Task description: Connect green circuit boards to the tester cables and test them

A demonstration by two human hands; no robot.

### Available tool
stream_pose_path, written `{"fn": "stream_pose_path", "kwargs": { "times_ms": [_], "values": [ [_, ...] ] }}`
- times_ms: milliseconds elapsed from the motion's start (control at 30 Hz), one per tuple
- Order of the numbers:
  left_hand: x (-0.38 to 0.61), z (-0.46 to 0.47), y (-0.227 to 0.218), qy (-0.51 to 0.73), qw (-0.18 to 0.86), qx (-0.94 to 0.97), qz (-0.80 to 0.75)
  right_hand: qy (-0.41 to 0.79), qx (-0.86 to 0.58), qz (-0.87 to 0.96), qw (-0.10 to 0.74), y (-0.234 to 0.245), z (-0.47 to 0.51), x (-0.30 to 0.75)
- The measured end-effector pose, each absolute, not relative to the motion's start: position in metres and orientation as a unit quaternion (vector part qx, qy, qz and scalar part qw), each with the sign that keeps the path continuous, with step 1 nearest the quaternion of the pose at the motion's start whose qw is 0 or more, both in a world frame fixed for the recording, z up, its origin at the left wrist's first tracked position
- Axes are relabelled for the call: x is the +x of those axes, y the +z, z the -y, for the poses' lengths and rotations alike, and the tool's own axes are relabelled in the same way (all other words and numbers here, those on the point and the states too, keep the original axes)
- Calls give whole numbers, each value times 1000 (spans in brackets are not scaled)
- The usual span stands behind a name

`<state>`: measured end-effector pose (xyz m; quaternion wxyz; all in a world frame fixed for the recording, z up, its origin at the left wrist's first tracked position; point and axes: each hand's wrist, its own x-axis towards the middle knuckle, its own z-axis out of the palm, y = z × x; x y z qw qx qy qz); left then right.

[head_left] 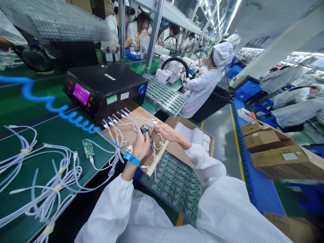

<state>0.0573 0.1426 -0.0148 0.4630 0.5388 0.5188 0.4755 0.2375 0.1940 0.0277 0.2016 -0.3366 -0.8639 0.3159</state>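
My left hand (142, 145) is closed round a small green circuit board (144, 131), holding it above a cardboard sheet (138, 118). Close beside it, my right hand (164, 131) pinches at the board's right end, where white cables (159, 143) hang; exactly what its fingertips grip is too small to tell. A blue wrist strap (132, 158) with a coiled blue cord (73, 118) is on my left wrist. White cables (121, 123) run over the cardboard from the black box with a pink screen (81, 93). Another circuit board (88, 149) lies on the green mat, joined to a white cable.
Below my hands rests a tray of circuit boards (174, 185). Bundled white cables (59, 179) cover the mat at left. An open carton (211, 135) holds white parts. A co-worker (202, 84) sits beyond, near a rack of boards (164, 94). Cardboard boxes (280, 158) stand at right.
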Motion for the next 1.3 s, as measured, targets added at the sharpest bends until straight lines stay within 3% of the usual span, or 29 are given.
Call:
{"fn": "stream_pose_path", "kwargs": {
  "times_ms": [233,533,700,833,933,1033,1300],
  "values": [
    [48,-140,-17,516,471,445,-559,126,-395,896,157,5,-159,238],
    [39,-139,-13,588,462,381,-543,153,-401,890,150,-19,-137,241],
    [12,-125,-7,556,584,364,-467,175,-407,870,214,6,-140,243],
    [-9,-87,7,457,661,403,-438,232,-448,806,309,34,-119,218],
    [-26,-54,15,367,656,484,-447,370,-437,777,259,36,-84,189],
    [-43,-20,9,283,681,500,-454,473,-419,737,239,17,-42,163],
    [-77,64,-58,170,655,476,-562,582,-508,538,337,-69,70,113]
  ]
}}
